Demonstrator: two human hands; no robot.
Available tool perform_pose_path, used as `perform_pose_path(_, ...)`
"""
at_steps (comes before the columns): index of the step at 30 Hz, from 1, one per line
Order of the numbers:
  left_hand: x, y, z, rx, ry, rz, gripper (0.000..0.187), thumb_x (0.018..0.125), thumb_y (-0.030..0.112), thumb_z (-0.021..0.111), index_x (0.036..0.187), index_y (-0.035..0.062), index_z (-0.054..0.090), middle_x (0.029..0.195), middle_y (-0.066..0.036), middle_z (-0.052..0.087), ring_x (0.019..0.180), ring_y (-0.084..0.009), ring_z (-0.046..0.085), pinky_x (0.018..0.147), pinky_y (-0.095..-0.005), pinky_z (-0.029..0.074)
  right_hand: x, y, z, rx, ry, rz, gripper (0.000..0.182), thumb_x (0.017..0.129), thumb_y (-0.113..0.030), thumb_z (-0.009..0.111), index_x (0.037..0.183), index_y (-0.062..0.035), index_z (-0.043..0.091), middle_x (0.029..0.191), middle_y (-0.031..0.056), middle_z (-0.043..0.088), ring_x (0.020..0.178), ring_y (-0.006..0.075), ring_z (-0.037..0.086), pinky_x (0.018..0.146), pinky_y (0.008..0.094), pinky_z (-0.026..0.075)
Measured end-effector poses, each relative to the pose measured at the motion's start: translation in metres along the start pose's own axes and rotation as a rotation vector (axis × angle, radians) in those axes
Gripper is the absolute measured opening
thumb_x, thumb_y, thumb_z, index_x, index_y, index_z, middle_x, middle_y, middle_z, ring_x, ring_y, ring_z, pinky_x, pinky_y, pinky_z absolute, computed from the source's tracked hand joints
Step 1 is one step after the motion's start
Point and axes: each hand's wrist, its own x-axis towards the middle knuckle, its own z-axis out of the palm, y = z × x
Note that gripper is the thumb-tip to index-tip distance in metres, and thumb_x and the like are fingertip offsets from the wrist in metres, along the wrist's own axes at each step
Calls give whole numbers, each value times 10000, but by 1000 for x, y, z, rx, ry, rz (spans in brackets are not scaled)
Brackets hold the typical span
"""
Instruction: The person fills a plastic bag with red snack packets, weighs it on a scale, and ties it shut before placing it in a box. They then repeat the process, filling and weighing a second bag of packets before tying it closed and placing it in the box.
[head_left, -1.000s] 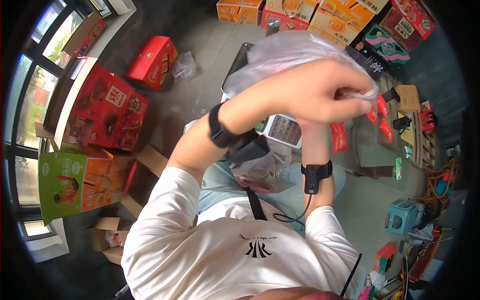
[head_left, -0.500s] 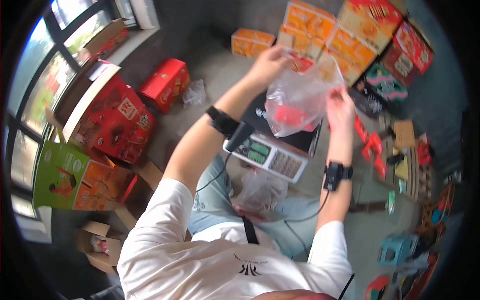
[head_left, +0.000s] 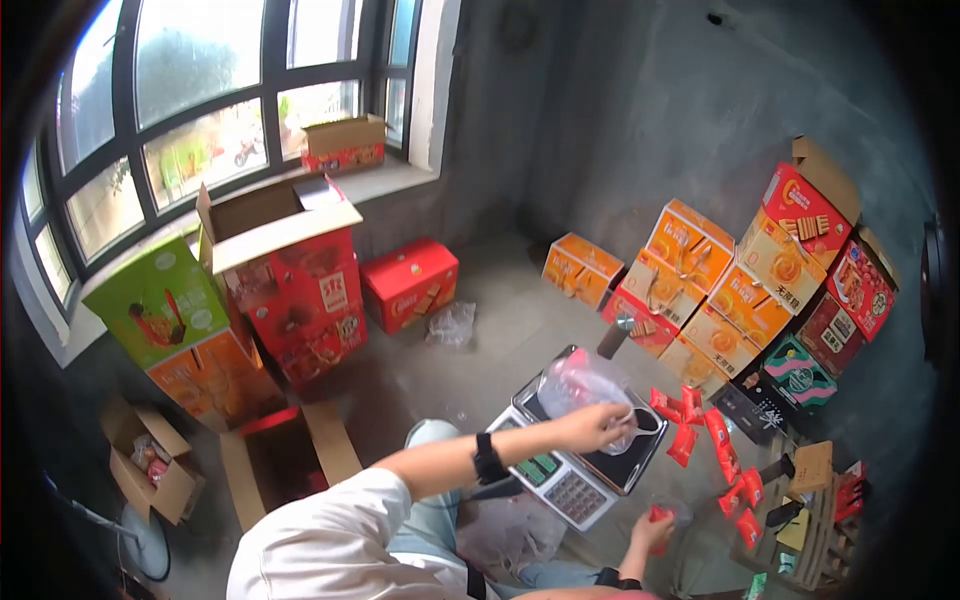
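A digital scale [head_left: 577,497] with a keypad and green display stands in front of me. On its dark platform rests a clear plastic bag [head_left: 578,383] with something reddish inside. My left hand [head_left: 594,428] is closed on the bag's gathered top, over the platform. Lower right, beside the scale, my right hand [head_left: 648,535] is closed around a small red packet [head_left: 659,514]; something clear shows by its fingers. Several similar red packets [head_left: 717,432] lie scattered on the floor right of the scale.
Orange gift boxes [head_left: 683,238] are stacked at the back right. Red cartons [head_left: 305,300] and a green box [head_left: 165,310] stand by the window at left. An open carton [head_left: 335,450] is near my left side. A wooden rack [head_left: 815,530] sits at right.
My view has tilted up. The bag, held up between both hands before, now rests on the scale with my left hand on it. My right hand has left it and moved down to a red packet.
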Motion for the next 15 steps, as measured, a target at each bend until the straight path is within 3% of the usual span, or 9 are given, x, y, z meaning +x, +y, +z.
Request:
perform_pose_path(1,-8,-3,2,-6,-4,-18,215,898,169,553,1050,20,525,885,-164,603,816,-285,601,762,-363,471,-3,2,-8,19,8,12,475,780,-248,710,1147,-10,525,1129,190,562,1062,355,531,926,431,420)
perform_pose_path(3,-21,0,3,15,-47,-100,249,915,186,553,1097,20,515,901,-156,605,829,-248,607,772,-353,468,-5,16,-14,-313,180,-70,576,738,-238,728,1213,-16,489,1203,219,512,1098,411,494,936,479,400)
perform_pose_path(4,-26,-5,7,-22,-70,-154,261,923,184,550,1116,13,511,915,-148,613,845,-225,614,776,-344,471,1,34,-4,-313,184,-61,576,738,-238,728,1213,-16,489,1203,219,512,1098,411,494,936,479,400)
perform_pose_path(6,-31,-28,19,-149,-45,-157,270,928,178,547,1127,0,508,934,-140,623,866,-201,616,780,-332,473,27,74,19,-133,-7,166,635,756,-253,709,1296,-54,439,1280,178,468,1136,375,480,940,473,395)
perform_pose_path(10,-43,-32,21,-297,-51,-247,252,925,90,514,1141,-39,500,979,-103,634,906,-165,623,791,-309,484,43,81,-20,-184,43,123,676,772,-294,682,1348,-80,399,1281,151,466,1137,335,487,926,455,403)
perform_pose_path(11,-44,-39,23,-205,-34,-199,247,912,50,490,1141,-39,501,967,-94,635,906,-163,625,786,-307,485,38,68,-45,-328,169,148,654,789,-312,662,1346,-86,404,1317,140,444,1179,323,461,944,453,392)
perform_pose_path(13,-45,-38,24,-323,-26,-218,239,901,45,487,1127,-26,518,948,-96,640,878,-156,622,774,-302,482,39,84,-52,-610,372,188,635,826,-393,608,1355,-108,403,1396,133,394,1261,314,404,980,475,365)
perform_pose_path(14,-46,-41,26,-314,-25,-216,232,902,47,485,1120,-21,525,943,-93,641,866,-153,620,770,-299,480,39,96,-54,-628,366,191,635,826,-393,608,1355,-108,403,1396,133,394,1261,314,404,980,475,365)
perform_pose_path(15,-46,-45,27,-283,-39,-240,214,914,60,474,1105,-13,537,930,-89,637,852,-145,617,766,-293,477,41,103,-56,-557,181,379,639,834,-421,591,1363,-117,400,1416,130,376,1277,315,388,992,479,351)
